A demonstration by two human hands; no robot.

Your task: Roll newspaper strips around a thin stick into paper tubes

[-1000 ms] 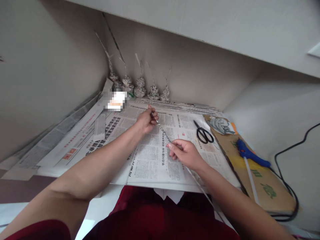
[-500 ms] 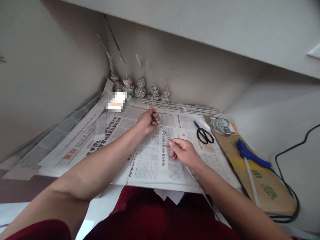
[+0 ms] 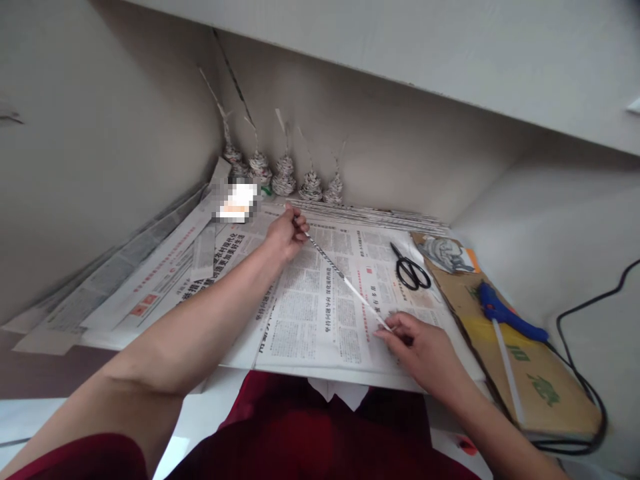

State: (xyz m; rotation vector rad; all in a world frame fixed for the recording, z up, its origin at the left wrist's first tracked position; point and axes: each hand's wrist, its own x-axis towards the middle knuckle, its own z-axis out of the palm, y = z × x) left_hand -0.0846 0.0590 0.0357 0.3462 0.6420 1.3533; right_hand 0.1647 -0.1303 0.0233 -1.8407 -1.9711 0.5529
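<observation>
A thin rolled newspaper tube (image 3: pixel 345 279) stretches diagonally between my two hands, printed towards the far end and plain white towards the near end. My left hand (image 3: pixel 287 232) has its fingers closed round the far end. The near end is pinched between the thumb and fingers of my right hand (image 3: pixel 421 347). Beneath them lie printed newspaper sheets (image 3: pixel 300 333). Black-handled scissors (image 3: pixel 412 272) rest on the paper, beyond my right hand.
Several coiled paper gourd shapes (image 3: pixel 285 175) stand along the back wall, with a bundle of paper tubes (image 3: pixel 370 217) before them. On the right, a blue glue gun (image 3: pixel 510 317) with a white stick lies on cardboard (image 3: pixel 565 413), its black cord trailing. A white overhang (image 3: pixel 380 47) slopes above.
My right hand has slid down and right along the tube, baring a longer stretch between the hands. My left hand has shifted slightly up and left, keeping its grip.
</observation>
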